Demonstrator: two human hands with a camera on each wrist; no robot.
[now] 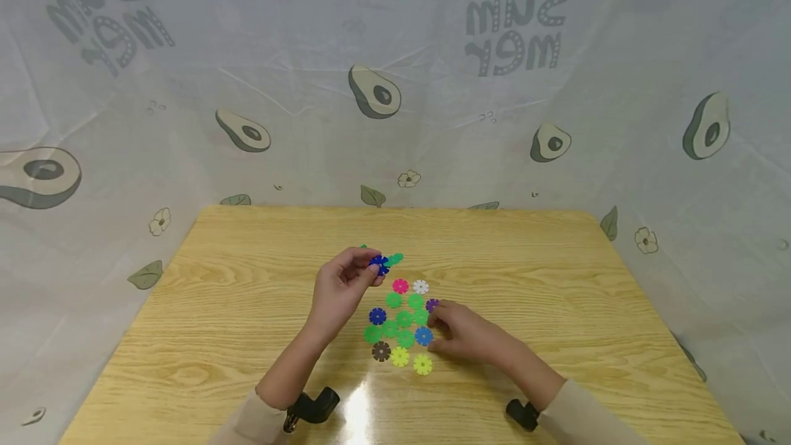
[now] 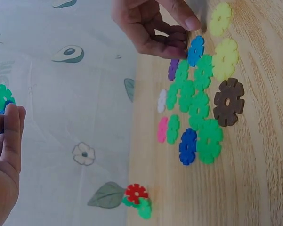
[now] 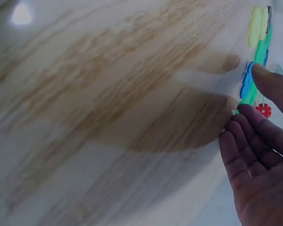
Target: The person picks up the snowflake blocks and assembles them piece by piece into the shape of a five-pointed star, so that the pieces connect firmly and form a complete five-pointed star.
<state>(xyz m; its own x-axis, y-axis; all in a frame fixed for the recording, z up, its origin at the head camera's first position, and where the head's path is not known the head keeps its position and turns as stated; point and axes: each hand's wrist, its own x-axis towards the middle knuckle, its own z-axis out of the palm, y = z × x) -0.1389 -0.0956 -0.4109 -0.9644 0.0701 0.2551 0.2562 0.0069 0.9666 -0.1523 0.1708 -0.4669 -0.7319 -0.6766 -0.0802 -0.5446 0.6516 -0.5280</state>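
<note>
Pinching a dark blue, flower-shaped, plastic-looking disc (image 1: 383, 262) between thumb and fingers, the person's left hand (image 1: 338, 287) holds it up over the light wood-grain table (image 1: 247, 280). A green notched disc (image 1: 394, 260) juts from its right side at an angle, seemingly slotted into it; whether more than one green disc is joined there is too small to tell. Beyond this hand, best seen from the left wrist, a red notched disc (image 2: 136, 193) sits together with green notched pieces (image 2: 144, 208), apart from the rest. Next to the right comes a flat spread of loose discs, each thin, with a small centre hole and slits around its rim: a second dark blue disc (image 1: 377, 312) and a brown disc (image 1: 377, 353) at its left, seven bright green discs (image 1: 404, 316) through the middle, pink (image 1: 400, 283) and white (image 1: 421, 283) discs at the far edge, two yellow discs (image 1: 400, 361) at the near one, then a lighter blue disc (image 1: 423, 332) and a partly covered purple disc (image 1: 430, 305). Rightmost, the right hand (image 1: 466, 335) is bent at the spread's edge, thumb and fingers parted with nothing visible between them; contact cannot be told. The step in hand seems to be choosing a loose disc while the left keeps the joined pieces steady; picking one up calls for fingertips under a thin rim.
</note>
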